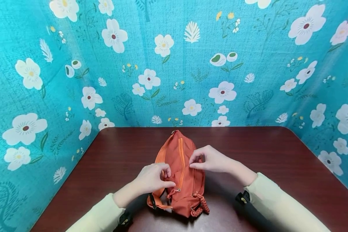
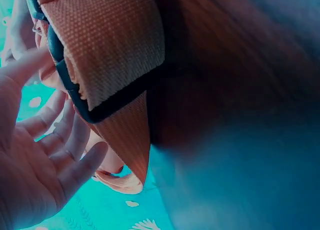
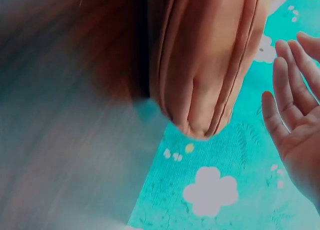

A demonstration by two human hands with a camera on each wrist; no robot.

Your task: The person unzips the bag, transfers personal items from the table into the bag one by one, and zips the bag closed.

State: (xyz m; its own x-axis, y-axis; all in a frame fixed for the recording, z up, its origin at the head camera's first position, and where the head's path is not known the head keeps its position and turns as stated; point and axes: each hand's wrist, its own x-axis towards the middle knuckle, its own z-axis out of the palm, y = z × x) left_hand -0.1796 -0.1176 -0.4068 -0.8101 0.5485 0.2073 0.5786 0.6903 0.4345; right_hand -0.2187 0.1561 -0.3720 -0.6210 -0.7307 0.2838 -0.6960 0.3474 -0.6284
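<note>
A rust-orange sling bag (image 1: 174,154) lies on the table, its narrow end pointing away. A bright orange zipper (image 1: 182,161) runs along its upper face. My left hand (image 1: 155,176) is at the bag's near left part, thumb and fingers apart. In the left wrist view, the strap's black buckle (image 2: 90,110) is beside that hand's loosely bent fingers. Over the bag's right side hovers my right hand (image 1: 210,158), fingers bent loosely. The right wrist view shows its fingers (image 3: 282,87) spread beside the bag, with a gap between. Neither hand visibly grips anything.
The bag stands on a dark reddish-brown table (image 1: 127,145). Teal floral cloth (image 1: 168,80) hangs behind and along both sides. Braided cord pulls (image 1: 201,206) hang at the bag's near end, and an orange webbing strap (image 1: 161,154) runs along its left.
</note>
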